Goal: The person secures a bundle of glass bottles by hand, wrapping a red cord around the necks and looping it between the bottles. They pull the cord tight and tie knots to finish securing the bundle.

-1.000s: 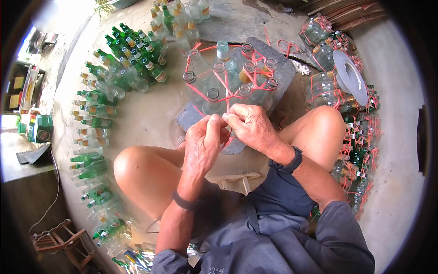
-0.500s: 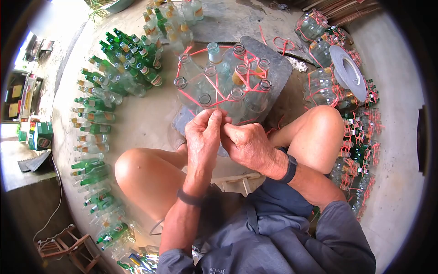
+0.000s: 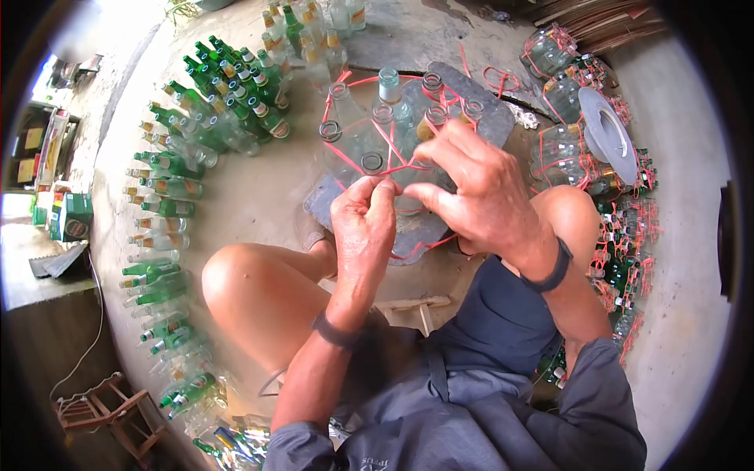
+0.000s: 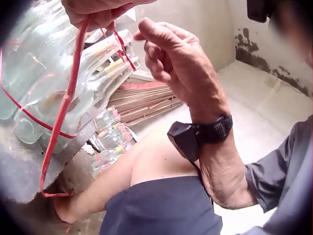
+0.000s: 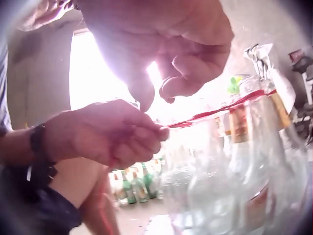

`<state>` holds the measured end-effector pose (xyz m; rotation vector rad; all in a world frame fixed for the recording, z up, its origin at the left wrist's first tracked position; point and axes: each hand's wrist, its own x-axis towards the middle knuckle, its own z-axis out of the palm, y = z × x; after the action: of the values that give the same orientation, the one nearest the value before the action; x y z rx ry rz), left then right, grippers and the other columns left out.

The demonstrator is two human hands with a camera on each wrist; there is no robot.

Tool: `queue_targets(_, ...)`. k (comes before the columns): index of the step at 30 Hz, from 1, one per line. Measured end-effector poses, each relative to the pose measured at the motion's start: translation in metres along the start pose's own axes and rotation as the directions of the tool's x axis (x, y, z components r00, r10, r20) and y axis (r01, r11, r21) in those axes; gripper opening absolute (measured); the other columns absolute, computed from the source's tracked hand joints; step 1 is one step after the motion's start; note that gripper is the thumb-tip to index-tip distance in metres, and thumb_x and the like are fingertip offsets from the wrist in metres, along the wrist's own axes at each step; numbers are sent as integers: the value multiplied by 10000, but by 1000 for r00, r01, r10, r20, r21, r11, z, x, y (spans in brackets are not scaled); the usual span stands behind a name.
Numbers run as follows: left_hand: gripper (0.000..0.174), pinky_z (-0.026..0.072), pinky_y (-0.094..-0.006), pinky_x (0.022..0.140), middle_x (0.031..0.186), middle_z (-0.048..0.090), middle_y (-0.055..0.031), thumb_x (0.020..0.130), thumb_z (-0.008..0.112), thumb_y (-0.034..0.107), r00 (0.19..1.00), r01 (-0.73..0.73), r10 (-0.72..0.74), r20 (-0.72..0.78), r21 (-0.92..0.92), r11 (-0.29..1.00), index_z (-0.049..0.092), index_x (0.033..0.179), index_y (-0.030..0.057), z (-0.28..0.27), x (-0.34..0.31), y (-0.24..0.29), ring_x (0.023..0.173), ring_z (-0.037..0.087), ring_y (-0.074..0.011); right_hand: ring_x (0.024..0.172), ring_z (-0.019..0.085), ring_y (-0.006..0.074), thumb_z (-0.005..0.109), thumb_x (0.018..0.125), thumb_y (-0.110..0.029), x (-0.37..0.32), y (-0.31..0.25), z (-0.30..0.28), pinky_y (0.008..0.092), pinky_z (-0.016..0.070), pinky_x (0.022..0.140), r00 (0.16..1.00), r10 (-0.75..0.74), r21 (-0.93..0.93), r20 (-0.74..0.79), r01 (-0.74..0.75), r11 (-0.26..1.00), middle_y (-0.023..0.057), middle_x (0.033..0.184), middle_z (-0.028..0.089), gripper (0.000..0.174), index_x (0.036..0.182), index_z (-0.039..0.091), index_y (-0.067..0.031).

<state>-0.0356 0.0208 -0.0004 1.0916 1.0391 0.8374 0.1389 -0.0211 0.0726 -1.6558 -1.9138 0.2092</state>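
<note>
Here's the left hand (image 3: 364, 224), fingers pinching the red strap (image 4: 72, 85), presumably so the lacing won't slacken. Beside it, the right hand (image 3: 483, 188) hangs with fingers loosely parted, gripping nothing I can see. Just beyond, clear bottles (image 3: 343, 116) stand upright on a grey slab (image 3: 493, 119), strap crossing among their necks, seemingly binding them; they look empty. Farther off, green bottles (image 3: 270, 122) crowd the floor (image 3: 251, 196).

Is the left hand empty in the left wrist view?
No, the left hand pinches the red string, which runs down from it.
</note>
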Motion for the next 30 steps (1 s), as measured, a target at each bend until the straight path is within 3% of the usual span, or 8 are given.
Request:
queue_targets(1,221,341,-255,548,739,570,71,1055,646,145,986,-152,158,-48,114,982,774,977,-16,2,1,-3,624,447,-29,933,692,363,872,816,-201,8,3,3,455,587,771,995,-83,-61,-54,80,995,128,988,656,296,1018,706,-64)
queue_targets(2,221,341,-255,548,739,570,71,1055,646,145,986,-153,160,-52,117,981,774,977,-16,2,1,-2,624,447,-29,952,676,346,870,809,-204,15,7,6,445,588,797,980,-168,-122,-103,155,980,111,956,634,299,1024,712,-71)
queue_targets(3,223,338,-258,548,719,560,74,1045,651,137,984,-160,171,-56,165,973,776,949,-20,3,0,0,624,440,-26,994,655,307,872,791,-207,18,13,12,431,580,820,979,-185,-155,-81,171,973,93,970,637,301,1017,718,-81)
queue_targets(6,217,348,-260,554,683,546,72,1026,655,121,984,-146,166,-68,237,960,769,916,-27,1,-1,5,627,446,-26,948,654,300,871,791,-219,20,27,24,430,572,797,977,-212,-225,-2,206,952,84,938,642,264,971,731,-87)
queue_targets(11,178,400,-272,574,667,539,25,1008,645,75,954,-262,300,-31,402,877,719,897,-44,-1,2,1,650,475,-45,921,656,296,867,800,-240,19,36,31,432,564,777,980,-197,-155,-26,191,969,67,877,660,209,886,739,-98)
queue_targets(18,165,427,-288,580,646,511,-38,998,644,60,931,-323,364,34,544,774,701,882,-42,-7,-3,11,642,470,-60,882,676,305,872,795,-272,21,35,34,451,561,768,991,-126,-95,-48,121,988,71,844,688,220,853,755,-94)
queue_targets(20,113,477,-339,558,613,530,-164,932,672,11,914,-355,405,40,564,746,654,825,-19,-9,-5,11,518,511,-178,883,679,307,873,794,-272,21,34,34,453,562,769,991,-118,-84,-55,113,990,74,843,690,221,852,757,-93)
queue_targets(30,70,480,-334,555,649,570,-166,907,663,-25,915,-358,401,53,569,741,671,838,-14,-13,-14,14,527,534,-199,900,687,314,871,796,-265,20,35,35,463,570,786,993,-105,-84,-49,100,991,89,849,695,219,854,762,-84)
